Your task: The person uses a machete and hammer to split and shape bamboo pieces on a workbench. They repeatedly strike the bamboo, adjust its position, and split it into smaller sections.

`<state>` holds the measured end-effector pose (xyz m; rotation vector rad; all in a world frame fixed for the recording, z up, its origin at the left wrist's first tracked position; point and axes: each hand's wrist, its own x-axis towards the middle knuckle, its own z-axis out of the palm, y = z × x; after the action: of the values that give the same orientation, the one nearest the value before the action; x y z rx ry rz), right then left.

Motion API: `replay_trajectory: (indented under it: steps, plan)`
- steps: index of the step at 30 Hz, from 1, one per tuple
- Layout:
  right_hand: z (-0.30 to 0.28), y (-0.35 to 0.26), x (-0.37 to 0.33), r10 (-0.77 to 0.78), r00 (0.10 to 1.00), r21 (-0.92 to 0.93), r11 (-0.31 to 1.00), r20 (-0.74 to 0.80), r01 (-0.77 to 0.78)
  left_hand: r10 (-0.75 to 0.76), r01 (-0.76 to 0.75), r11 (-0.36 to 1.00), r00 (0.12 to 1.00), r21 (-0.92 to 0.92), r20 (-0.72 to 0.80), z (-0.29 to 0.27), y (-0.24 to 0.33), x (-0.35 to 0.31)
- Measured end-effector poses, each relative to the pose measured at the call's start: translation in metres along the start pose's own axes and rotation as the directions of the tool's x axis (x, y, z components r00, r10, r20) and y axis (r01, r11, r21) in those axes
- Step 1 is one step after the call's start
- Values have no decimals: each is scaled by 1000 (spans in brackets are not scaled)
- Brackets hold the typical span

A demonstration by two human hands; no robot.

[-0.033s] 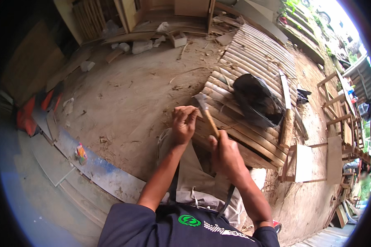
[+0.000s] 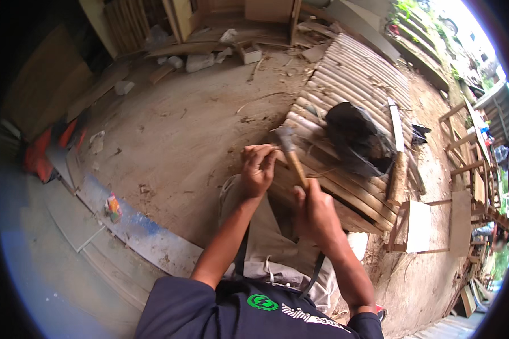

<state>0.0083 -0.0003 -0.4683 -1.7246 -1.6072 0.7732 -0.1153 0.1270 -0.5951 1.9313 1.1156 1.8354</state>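
Bare earthen ground [image 2: 192,113] surrounds a low platform of pale round poles [image 2: 373,73], which extends away to the right of centre. At its near end, the right hand [image 2: 318,213] is closed around the wooden handle of a hammer [image 2: 294,163], whose metal head lies uppermost, just beside the left fingertips. The left hand [image 2: 259,169] is partly curled, thumb and fingers drawn together at the platform's edge; whether they grip anything small cannot be told. Upon the poles rests a crumpled black plastic bag [image 2: 353,133], with a long-bladed tool [image 2: 398,164] to its right. Farther right stands a wooden frame bearing a white panel [image 2: 418,226].
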Motion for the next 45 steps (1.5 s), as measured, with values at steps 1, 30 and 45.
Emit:
replay_trajectory:
  steps: [1,30,45]
  plan:
    - [-2,-2,0,4,1000,-1,1000,-30,-4,-14,14,1000,1000,20,22,-1,1,-1]
    - [0,0,3,-88,996,-129,988,-30,83,67,-67,998,998,3,1,3,-7,-2]
    - [-16,-8,8,-92,995,-219,972,-31,83,52,-52,999,997,-1,54,0,-3,-7]
